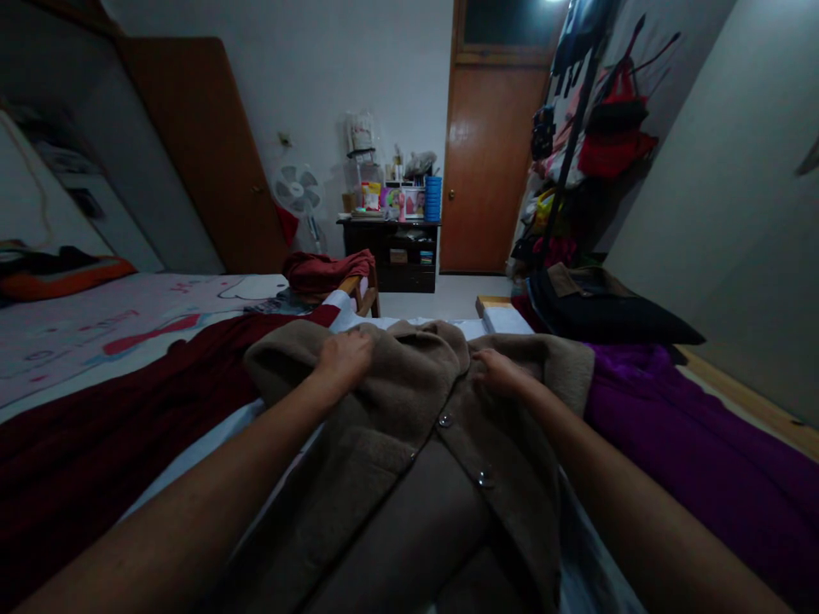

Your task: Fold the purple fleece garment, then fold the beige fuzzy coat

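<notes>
Brown coat [397,503] lies nearest, buttons [445,420] up, collar [448,334] pointing away from the camera, long axis running forward. Left to right: maroon cloth [128,409] beside it; left hand [345,356], fingers closed on a shoulder; right hand [502,373], fingers gripping fabric near the collar; purple cloth [691,435] on the other side.

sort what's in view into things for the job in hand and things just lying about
Job in hand: brown coat; left hand and right hand, both on it.

Just lying about: maroon cloth; purple cloth; brick-red cloth.
</notes>
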Tool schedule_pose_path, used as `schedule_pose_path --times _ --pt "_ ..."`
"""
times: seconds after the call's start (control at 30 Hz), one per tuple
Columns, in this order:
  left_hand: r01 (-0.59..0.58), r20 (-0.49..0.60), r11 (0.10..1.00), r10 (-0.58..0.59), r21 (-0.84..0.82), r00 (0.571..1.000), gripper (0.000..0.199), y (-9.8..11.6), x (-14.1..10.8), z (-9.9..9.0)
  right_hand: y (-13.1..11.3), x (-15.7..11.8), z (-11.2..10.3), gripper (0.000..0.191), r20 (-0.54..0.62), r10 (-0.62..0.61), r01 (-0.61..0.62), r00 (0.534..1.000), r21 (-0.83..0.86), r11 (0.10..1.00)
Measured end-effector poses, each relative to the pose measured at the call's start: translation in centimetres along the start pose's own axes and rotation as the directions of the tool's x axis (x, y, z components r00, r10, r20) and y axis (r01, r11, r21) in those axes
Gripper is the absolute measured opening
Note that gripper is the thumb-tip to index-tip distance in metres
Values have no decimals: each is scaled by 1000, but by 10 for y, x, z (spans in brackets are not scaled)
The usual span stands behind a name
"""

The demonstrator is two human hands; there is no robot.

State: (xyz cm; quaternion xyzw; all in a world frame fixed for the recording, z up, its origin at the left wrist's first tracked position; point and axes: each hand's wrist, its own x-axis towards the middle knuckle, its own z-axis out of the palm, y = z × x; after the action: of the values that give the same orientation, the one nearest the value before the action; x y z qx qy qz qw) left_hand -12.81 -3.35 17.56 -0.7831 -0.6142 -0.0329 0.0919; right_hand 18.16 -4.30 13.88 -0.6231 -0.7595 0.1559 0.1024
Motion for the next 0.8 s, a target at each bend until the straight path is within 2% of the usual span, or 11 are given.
schedule_pose_path --times 0.13,0.2,0.27,0.33,0.4,0.5,0.57,0.67,0.73,0.8 --pt "-115 -21 992 114 -48 993 28 24 28 19 14 23 -1 43 -87 110 -123 990 -159 980" --pt "-154 -45 987 152 -44 987 32 25 44 34 24 33 4 45 -147 165 -197 975 -243 950" --pt "-147 -25 989 146 -26 989 46 20 58 50 33 43 10 53 -185 192 -245 964 -335 910" --pt "-101 65 994 103 -30 993 62 13 68 63 41 54 15 63 -170 202 -257 965 -423 869" --pt "-54 163 997 62 -49 985 67 6 75 72 46 65 19 71 -105 214 -238 971 -470 850" --pt "-28 234 997 45 -75 971 51 -1 78 85 48 82 24 77 -12 227 -207 974 -460 863" --pt "-12 255 996 35 -93 966 37 -3 76 92 46 90 26 70 39 224 -188 974 -415 890" --pt "5 251 994 23 -112 968 28 -6 72 101 42 100 25 43 113 195 -145 974 -347 927" --pt "22 223 993 5 -119 975 26 -9 71 102 42 106 21 29 126 172 -126 977 -313 941" --pt "50 180 992 -28 -118 983 26 -12 72 98 46 111 12 27 99 165 -131 981 -285 949"
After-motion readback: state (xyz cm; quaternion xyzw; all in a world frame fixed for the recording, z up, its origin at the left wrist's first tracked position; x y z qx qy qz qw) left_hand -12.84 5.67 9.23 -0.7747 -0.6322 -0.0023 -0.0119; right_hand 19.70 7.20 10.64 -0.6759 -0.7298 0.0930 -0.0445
